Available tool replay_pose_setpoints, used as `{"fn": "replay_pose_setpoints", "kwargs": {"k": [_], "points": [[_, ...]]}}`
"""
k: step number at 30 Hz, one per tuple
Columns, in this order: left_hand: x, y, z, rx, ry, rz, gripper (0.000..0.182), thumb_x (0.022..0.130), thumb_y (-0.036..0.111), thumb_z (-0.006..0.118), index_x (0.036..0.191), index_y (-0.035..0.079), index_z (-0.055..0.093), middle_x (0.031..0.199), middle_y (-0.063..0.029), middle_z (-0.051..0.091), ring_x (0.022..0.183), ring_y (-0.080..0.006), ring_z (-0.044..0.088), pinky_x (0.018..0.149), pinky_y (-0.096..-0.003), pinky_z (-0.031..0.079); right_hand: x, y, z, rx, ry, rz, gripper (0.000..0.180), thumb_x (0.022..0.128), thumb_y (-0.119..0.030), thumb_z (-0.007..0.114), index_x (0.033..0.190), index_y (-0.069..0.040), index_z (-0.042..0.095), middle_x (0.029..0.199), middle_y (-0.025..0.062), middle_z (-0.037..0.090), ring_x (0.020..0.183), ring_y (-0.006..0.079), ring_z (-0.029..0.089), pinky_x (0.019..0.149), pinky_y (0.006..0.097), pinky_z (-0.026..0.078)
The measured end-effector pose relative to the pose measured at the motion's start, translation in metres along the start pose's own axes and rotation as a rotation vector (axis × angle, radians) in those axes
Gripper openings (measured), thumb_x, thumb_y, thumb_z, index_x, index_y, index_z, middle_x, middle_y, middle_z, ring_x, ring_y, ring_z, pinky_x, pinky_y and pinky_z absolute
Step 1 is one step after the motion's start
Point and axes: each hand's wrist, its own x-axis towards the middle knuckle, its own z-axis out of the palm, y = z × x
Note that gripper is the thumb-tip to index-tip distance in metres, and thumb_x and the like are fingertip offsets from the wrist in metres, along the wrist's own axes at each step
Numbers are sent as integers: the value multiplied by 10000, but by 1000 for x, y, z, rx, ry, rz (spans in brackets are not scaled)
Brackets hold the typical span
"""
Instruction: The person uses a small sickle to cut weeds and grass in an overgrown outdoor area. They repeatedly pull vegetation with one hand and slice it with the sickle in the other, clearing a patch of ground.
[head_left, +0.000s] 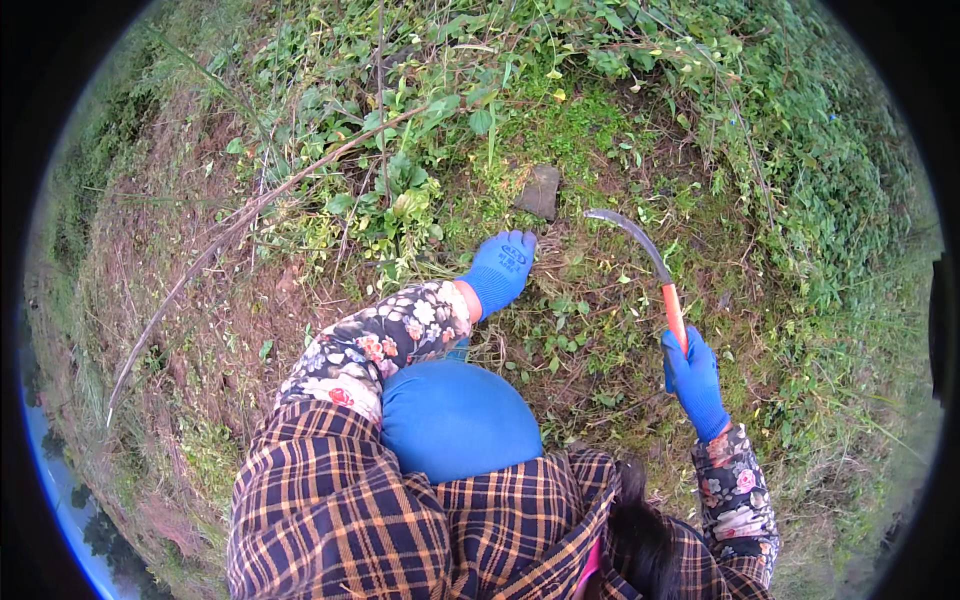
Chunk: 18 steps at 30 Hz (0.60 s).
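Note:
My right hand (693, 381), in a blue knit work glove, grips the orange handle of a sickle (642, 241). The sickle's curved dark blade arcs up and to the left, its tip apart from my left hand. Low over the ground, my left hand (501, 271) wears a matching glove that bears writing. Its back faces the camera and its fingers point downward, so whatever may be under them is hidden. Cut-looking dry stems (553, 247) lie beside its fingertips. Just beyond them is a flat grey-brown stone (540, 192).
Leafy weeds (405, 184) grow ahead and left, with denser green growth (817, 142) on the right. A long dry stalk (225, 236) slants across the left side. My bent knee in blue trousers (461, 420) is close below my left arm. Low plants (566, 337) cover the soil between my hands.

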Motion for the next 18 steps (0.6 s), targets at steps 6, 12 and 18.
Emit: {"fn": "replay_pose_setpoints", "kwargs": {"k": [6,12,18], "points": [[-115,-112,3,392,-147,-110,327,918,165,593,1240,114,607,1140,-141,652,1062,-312,653,873,-447,532,-16,32,-14,162,16,70,300,1040,-333,610,878,-119,477,619,-47,463,474,53,438,426,258,361],[-276,-185,-68,575,-319,-470,322,890,169,625,1212,160,634,1183,-107,623,1120,-297,623,912,-465,496,3,49,18,-18,-40,-30,322,1023,-356,626,912,-75,515,625,21,508,503,121,469,477,317,396],[-188,-120,-67,291,125,-234,413,751,123,726,1149,100,617,1254,-105,556,1160,-298,577,932,-459,467,8,5,35,-301,-94,-269,315,994,-361,634,1022,-54,568,727,198,612,676,402,635,610,477,473]]}}
